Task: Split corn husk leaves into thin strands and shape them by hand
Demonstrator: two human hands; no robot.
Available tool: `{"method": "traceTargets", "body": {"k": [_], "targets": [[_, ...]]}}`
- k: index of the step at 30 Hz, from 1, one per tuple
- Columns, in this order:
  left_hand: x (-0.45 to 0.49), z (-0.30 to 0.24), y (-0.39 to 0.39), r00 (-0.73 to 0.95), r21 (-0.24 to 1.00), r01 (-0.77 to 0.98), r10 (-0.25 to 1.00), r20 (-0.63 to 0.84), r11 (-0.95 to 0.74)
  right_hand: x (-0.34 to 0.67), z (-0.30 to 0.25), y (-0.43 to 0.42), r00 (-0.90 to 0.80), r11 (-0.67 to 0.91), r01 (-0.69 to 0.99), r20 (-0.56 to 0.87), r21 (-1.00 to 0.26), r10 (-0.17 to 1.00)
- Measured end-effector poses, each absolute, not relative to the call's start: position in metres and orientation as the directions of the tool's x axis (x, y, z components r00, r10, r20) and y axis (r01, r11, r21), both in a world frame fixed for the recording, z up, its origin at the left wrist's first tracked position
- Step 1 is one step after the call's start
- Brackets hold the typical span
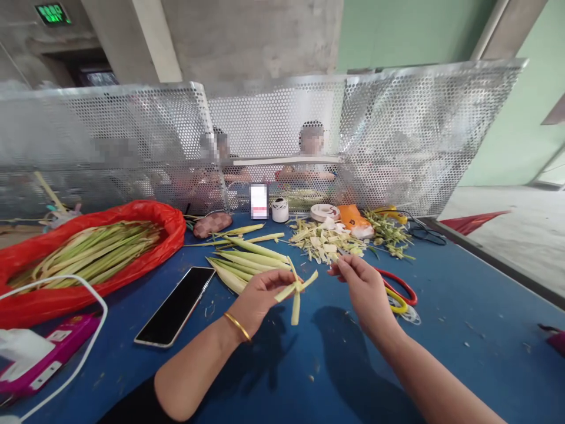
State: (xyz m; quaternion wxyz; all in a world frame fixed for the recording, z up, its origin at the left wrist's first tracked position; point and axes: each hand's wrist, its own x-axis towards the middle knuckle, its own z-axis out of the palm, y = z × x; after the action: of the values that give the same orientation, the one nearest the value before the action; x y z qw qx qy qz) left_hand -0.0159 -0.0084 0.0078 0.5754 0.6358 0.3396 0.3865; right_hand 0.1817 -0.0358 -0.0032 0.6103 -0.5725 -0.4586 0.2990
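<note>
My left hand (265, 291) is closed in a pinch on a cross-shaped piece of folded pale green leaf strips (297, 287), whose short arms point several ways. To the right of it, my right hand (358, 281) has its thumb and forefinger pressed together; whatever lies between them is too small to make out. Just behind the left hand rests a fan of long green leaf strips (247, 259). Red and yellow looped handles (404, 294), perhaps of scissors, lie beside my right wrist, partly hidden by it.
A phone (175, 306) lies left of my left arm. Further left are a red bag (172, 227) of long leaves and a purple power strip (66, 347) with a white cable. Leaf scraps (324, 240), a tape roll (325, 212) and an orange packet (354, 220) sit before the perforated metal screen (273, 118).
</note>
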Motion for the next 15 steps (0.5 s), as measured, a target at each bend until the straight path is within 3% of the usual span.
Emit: {"method": "traceTargets", "body": {"k": [2, 5, 11, 15], "targets": [[-0.02, 0.01, -0.009, 0.464, 0.964, -0.247, 0.885, 0.029, 0.098, 0.18, 0.0, -0.04, 0.404, 0.164, 0.185, 0.227, -0.969, 0.886], [-0.02, 0.009, -0.01, 0.507, 0.888, -0.385, 0.862, -0.022, 0.249, 0.175, 0.003, -0.046, 0.383, 0.16, 0.208, 0.231, -0.965, 0.894], [-0.015, 0.008, -0.016, 0.555, 0.89, -0.36, 0.831, -0.038, 0.281, 0.168, 0.011, -0.058, 0.338, 0.209, 0.313, 0.314, -0.927, 0.887], [-0.013, 0.009, -0.018, 0.559, 0.937, -0.27, 0.828, -0.035, 0.222, 0.167, 0.021, -0.063, 0.263, 0.263, 0.262, 0.331, -0.928, 0.906]]}}
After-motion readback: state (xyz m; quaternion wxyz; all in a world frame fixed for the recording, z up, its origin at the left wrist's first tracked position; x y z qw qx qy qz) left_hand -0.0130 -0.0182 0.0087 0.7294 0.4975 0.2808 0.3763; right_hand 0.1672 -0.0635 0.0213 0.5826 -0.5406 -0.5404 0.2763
